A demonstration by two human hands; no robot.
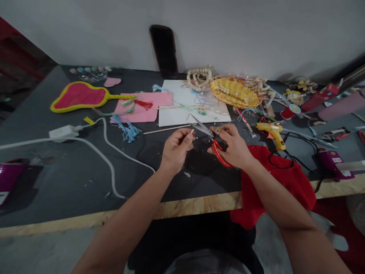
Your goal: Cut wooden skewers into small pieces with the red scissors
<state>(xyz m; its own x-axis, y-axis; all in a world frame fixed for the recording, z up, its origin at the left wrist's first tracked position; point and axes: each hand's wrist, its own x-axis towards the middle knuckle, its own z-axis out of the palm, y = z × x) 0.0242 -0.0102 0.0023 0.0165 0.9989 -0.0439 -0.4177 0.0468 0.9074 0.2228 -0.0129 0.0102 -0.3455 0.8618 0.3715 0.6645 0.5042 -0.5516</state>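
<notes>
My left hand [177,147] pinches a small pale stick [192,131], whose tip sticks out between thumb and forefinger. Just to its right, my right hand [232,146] holds red-handled scissors [202,127]. Their blades point up and left, apart from the stick's tip. A small pale bit, which I cannot make out, shows by the right fingertips. Behind the hands, a longer thin stick [168,129] lies on the dark table. Beyond it are a white board [168,118] and a pink sheet [154,110], with blue tassels [128,131] at the sheet's front edge.
A yellow wicker basket [236,91] and a beaded ring [199,79] sit at the back. A phone [164,51] leans on the wall. To the right are a yellow glue gun [270,133] and red cloth [273,186]; left, a white cable [111,173] and pink-and-yellow paddle [81,97].
</notes>
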